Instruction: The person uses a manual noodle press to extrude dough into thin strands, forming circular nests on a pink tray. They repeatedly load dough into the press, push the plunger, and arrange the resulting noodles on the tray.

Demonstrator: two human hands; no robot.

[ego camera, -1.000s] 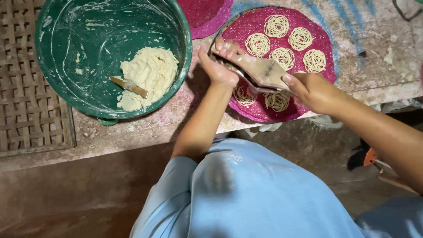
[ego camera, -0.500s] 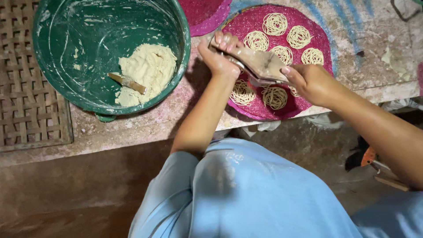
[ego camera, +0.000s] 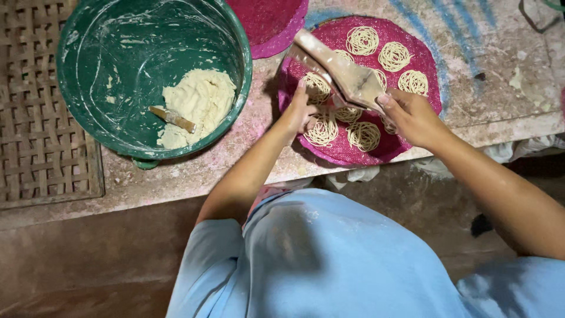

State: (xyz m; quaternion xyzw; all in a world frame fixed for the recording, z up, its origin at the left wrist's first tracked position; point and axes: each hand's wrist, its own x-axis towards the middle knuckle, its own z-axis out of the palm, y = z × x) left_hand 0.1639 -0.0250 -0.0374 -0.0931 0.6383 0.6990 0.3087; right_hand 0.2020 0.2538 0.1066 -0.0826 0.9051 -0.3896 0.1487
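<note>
A dough-smeared wooden press [ego camera: 338,73] is held tilted above a round pink woven mat [ego camera: 426,88] on which small coils of pale noodle strands [ego camera: 363,40] are laid in rows. The near end of the press is gripped by the right hand [ego camera: 412,116], whose fingers are closed around it. The left hand [ego camera: 300,112] is placed at the left side of the press, just over a noodle coil [ego camera: 322,131]; its fingers are curled, but whether they clasp the press or only touch it cannot be told. The mat is set at the front edge of a worn, flour-dusted stone counter [ego camera: 500,94]. A second pink mat [ego camera: 268,20] is seen partly behind it. To the left a large green basin [ego camera: 76,106] is stood, in which a lump of pale dough [ego camera: 200,100] and a short wooden stick [ego camera: 172,119] are lying. A woven bamboo tray [ego camera: 35,135] is laid at the far left.
</note>
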